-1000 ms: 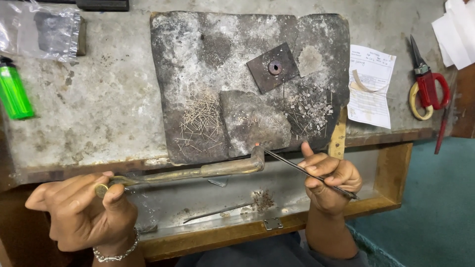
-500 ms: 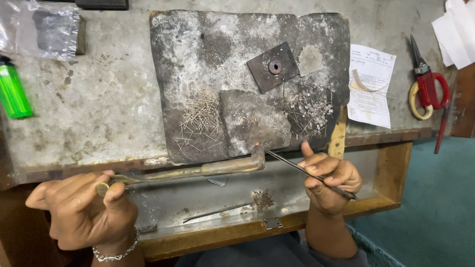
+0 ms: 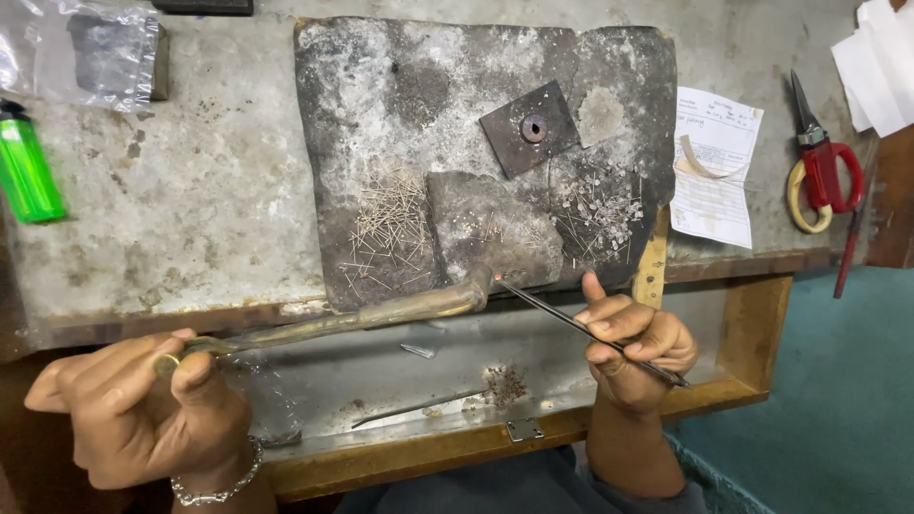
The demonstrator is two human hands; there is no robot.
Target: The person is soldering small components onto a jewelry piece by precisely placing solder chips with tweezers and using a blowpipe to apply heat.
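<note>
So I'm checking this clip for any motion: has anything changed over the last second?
Nothing visibly changed. The left hand still grips the brass torch pipe, its tip at the edge of the charred soldering board, and the right hand still holds the thin tweezers pointed at that tip.

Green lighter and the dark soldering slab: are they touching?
Apart. The head view shows the green lighter at the bench's left edge, bare grey benchtop between it and the dark slab.

Green lighter [image 3: 27, 173], red-and-yellow scissors [image 3: 821, 176], mottled grey slab [image 3: 457, 124], teal floor [image 3: 828, 400].
</note>
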